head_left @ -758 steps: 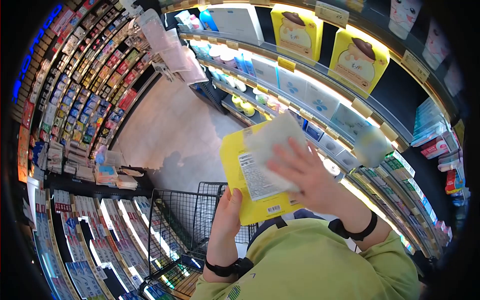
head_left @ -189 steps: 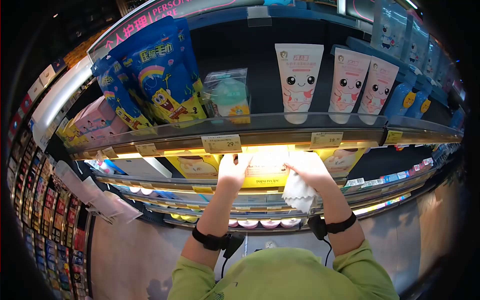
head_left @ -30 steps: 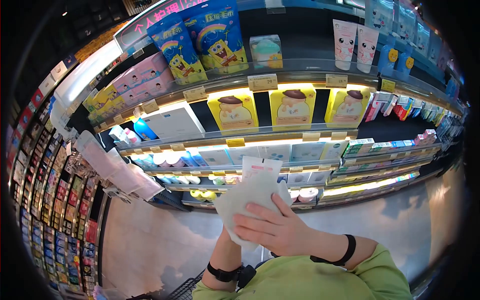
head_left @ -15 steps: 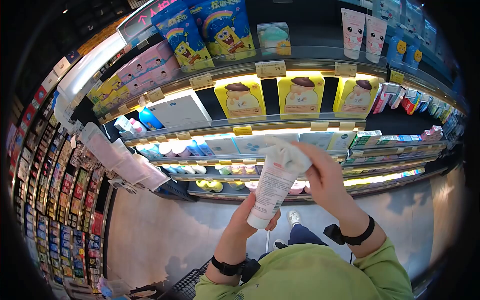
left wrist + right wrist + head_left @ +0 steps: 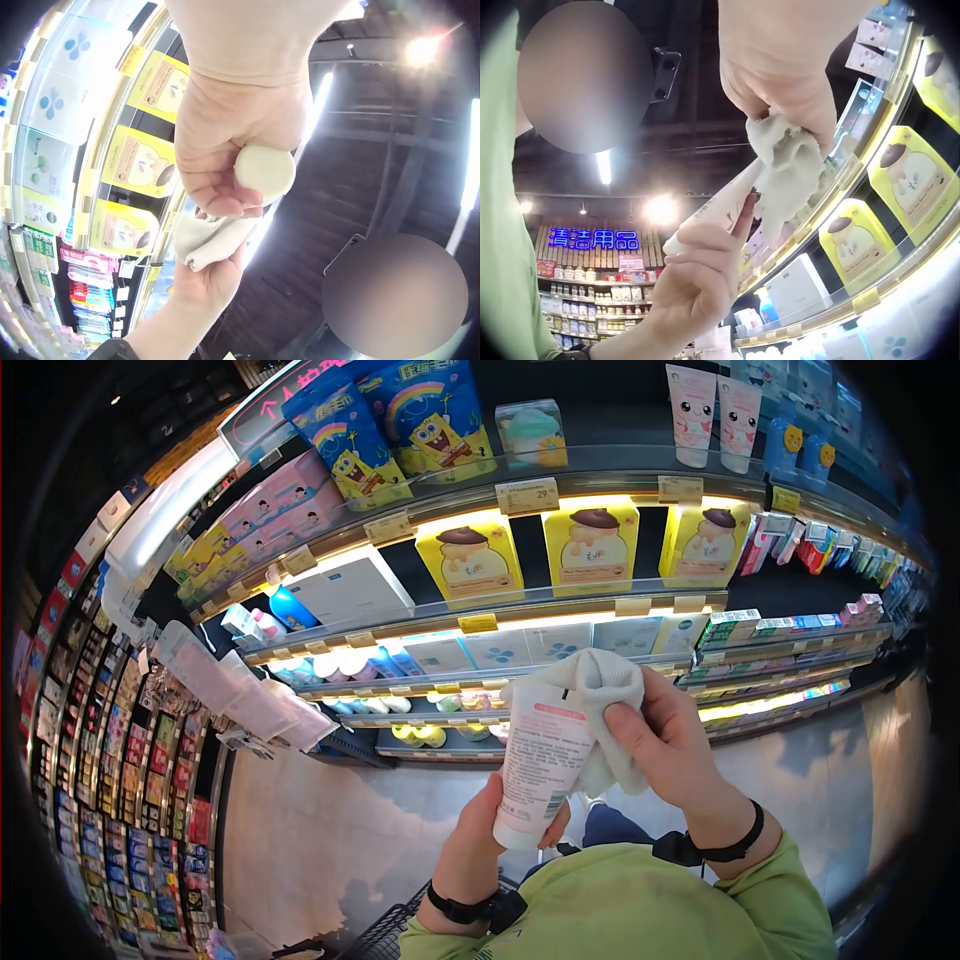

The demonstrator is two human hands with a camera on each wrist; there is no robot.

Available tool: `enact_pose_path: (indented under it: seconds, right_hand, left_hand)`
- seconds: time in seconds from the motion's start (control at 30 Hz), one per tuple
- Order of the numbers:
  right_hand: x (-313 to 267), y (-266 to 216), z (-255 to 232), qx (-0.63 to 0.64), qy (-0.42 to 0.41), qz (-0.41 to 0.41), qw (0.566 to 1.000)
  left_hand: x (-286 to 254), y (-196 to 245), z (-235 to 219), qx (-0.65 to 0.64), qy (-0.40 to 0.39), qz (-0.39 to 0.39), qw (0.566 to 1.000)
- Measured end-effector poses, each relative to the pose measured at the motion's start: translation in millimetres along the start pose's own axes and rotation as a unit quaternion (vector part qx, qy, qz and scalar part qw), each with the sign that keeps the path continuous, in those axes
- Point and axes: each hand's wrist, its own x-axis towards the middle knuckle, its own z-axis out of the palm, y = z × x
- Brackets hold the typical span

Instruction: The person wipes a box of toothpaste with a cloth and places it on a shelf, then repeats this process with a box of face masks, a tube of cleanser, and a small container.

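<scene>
In the head view my left hand (image 5: 482, 818) grips a white plastic squeeze tube (image 5: 540, 765) near its round cap. The printed back, with small text and a barcode, faces up. My right hand (image 5: 672, 745) pinches a bunched white cloth (image 5: 612, 755) against the tube's flat sealed end and right edge. From the left wrist, the cap (image 5: 265, 172) shows beside the curled fingers of the left hand. In the right wrist view the cloth (image 5: 786, 161) hangs from the right hand's grip and overlaps the tube's far end.
Ahead, a shelf holds yellow boxes (image 5: 590, 550) in a row. Two pink face tubes (image 5: 691, 420) and blue towel pouches (image 5: 430, 420) stand on the shelf above. A black wire cart (image 5: 385, 932) is low at the left. Plastic packs (image 5: 240, 685) hang at the left.
Earlier the hands were at a yellow box. A second ago the right hand lay spread on the cloth over the tube; since then the tube has turned, and the cloth has slid to its right edge.
</scene>
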Motion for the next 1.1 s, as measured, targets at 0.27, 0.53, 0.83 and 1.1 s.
enact_pose_path:
  seconds: [0.27,0.53,0.83,1.1]
  right_hand:
    - [-1,-10,4,0.084,0.048,0.063,0.993]
    - [3,-6,2,0.110,0.053,0.099,0.988]
    - [2,-4,-1,0.120,0.050,0.084,0.988]
    - [3,-3,-8,0.106,0.079,0.085,0.988]
  left_hand:
    - [-5,7,62,0.174,0.237,-0.050,0.954]
    - [-13,6,48,0.071,0.117,-0.041,0.990]
    - [-11,3,48,0.068,0.120,-0.035,0.990]
    - [-2,0,41,0.063,0.111,-0.022,0.992]
